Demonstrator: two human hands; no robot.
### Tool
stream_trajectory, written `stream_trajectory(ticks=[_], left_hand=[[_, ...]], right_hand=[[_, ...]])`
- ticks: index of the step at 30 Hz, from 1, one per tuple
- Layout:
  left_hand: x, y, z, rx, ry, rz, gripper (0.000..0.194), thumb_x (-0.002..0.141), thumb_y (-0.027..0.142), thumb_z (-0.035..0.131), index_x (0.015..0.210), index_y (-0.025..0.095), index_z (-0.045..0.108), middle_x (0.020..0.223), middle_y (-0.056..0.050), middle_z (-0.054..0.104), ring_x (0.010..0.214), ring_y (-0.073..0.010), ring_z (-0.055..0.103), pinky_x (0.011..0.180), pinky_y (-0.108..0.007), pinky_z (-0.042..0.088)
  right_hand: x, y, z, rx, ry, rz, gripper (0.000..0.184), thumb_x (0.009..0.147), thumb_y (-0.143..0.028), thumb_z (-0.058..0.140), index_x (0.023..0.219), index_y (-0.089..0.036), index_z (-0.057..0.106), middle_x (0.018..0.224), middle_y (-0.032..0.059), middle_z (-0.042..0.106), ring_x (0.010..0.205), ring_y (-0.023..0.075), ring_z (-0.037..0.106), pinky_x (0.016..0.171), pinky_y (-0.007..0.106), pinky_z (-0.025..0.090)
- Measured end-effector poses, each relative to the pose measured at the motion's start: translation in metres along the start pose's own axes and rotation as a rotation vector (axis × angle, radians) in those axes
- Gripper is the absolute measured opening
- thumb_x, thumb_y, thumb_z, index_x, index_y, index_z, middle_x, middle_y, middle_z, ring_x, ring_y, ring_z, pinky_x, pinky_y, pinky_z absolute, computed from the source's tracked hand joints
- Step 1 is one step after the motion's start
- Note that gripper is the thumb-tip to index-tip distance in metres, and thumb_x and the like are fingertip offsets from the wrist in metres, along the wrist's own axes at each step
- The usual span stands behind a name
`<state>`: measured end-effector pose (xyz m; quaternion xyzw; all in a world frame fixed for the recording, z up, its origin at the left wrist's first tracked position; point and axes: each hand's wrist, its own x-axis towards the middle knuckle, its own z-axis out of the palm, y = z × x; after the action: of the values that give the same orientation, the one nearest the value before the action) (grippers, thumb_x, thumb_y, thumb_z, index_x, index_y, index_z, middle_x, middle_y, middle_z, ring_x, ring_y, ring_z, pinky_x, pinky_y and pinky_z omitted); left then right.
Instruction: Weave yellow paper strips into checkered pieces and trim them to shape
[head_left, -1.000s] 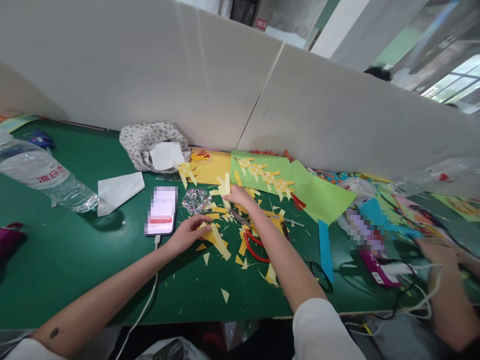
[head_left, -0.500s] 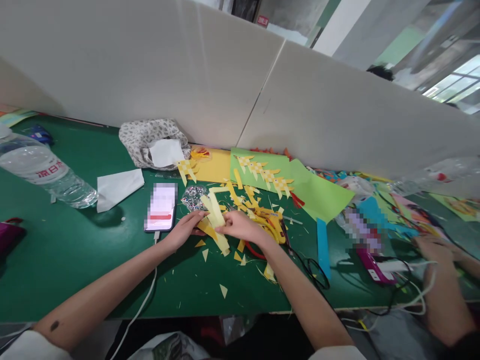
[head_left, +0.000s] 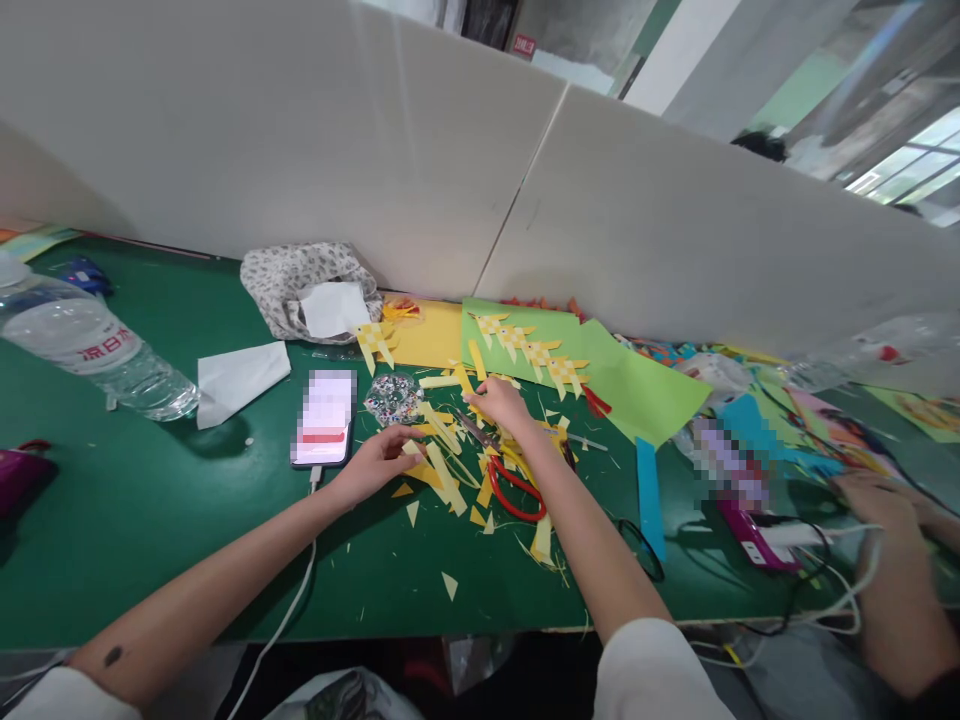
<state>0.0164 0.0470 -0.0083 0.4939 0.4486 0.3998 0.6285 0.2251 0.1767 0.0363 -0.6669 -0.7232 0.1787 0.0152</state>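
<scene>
My left hand rests on the green table with its fingers closed on a bundle of yellow paper strips. My right hand reaches farther out and pinches another yellow strip among the loose cuttings. Red-handled scissors lie just under my right forearm. A small round dish of googly eyes sits just beyond my left hand.
A phone on a white cable lies left of my hands. A water bottle, white tissue and patterned cloth pouch lie farther left. Green paper with woven yellow shapes lies behind. Another person's hand works among cables at right.
My right hand has left the strips held at my left hand and moved away toward the back, onto a strip near the green paper. My left hand stays put.
</scene>
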Motion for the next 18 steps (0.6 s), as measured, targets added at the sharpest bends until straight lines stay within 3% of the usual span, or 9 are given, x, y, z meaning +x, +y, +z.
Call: stream_trajectory(ticks=[4, 9, 14, 18], left_hand=[[0.001, -0.001, -0.001, 0.057, -0.006, 0.022, 0.03, 0.073, 0.035, 0.064, 0.098, 0.02, 0.06, 0.094, -0.006, 0.066, 0.089, -0.0217, 0.063, 0.08, -0.034, 0.047], [-0.002, 0.005, 0.0, 0.099, -0.007, -0.001, 0.026, 0.075, 0.039, 0.062, 0.094, 0.02, 0.064, 0.094, -0.006, 0.066, 0.088, -0.0206, 0.062, 0.078, -0.032, 0.046], [-0.006, 0.012, 0.001, 0.046, 0.007, -0.101, 0.036, 0.083, 0.048, 0.047, 0.098, 0.021, 0.065, 0.097, -0.006, 0.067, 0.092, -0.0202, 0.059, 0.071, -0.027, 0.045], [-0.007, 0.013, 0.0, 0.032, -0.016, -0.087, 0.035, 0.082, 0.046, 0.051, 0.101, 0.02, 0.063, 0.1, -0.007, 0.068, 0.093, -0.02, 0.06, 0.072, -0.027, 0.045]], right_hand=[[0.006, 0.002, 0.005, 0.01, -0.026, -0.014, 0.026, 0.075, -0.041, 0.064, 0.065, -0.017, 0.066, 0.068, 0.0077, 0.067, 0.063, 0.0179, 0.06, 0.054, 0.026, 0.037], [-0.003, 0.005, -0.006, 0.029, 0.089, 0.0, 0.024, 0.082, -0.038, 0.055, 0.077, -0.018, 0.067, 0.076, 0.0084, 0.068, 0.069, 0.0195, 0.061, 0.057, 0.026, 0.037], [-0.017, 0.007, -0.018, 0.071, 0.211, 0.012, 0.029, 0.088, -0.04, 0.046, 0.088, -0.021, 0.068, 0.085, 0.0086, 0.068, 0.078, 0.021, 0.061, 0.061, 0.027, 0.038], [-0.043, 0.0, -0.026, 0.122, 0.212, -0.046, 0.034, 0.086, -0.045, 0.046, 0.088, -0.019, 0.069, 0.074, 0.0062, 0.065, 0.066, 0.0181, 0.057, 0.056, 0.026, 0.034]])
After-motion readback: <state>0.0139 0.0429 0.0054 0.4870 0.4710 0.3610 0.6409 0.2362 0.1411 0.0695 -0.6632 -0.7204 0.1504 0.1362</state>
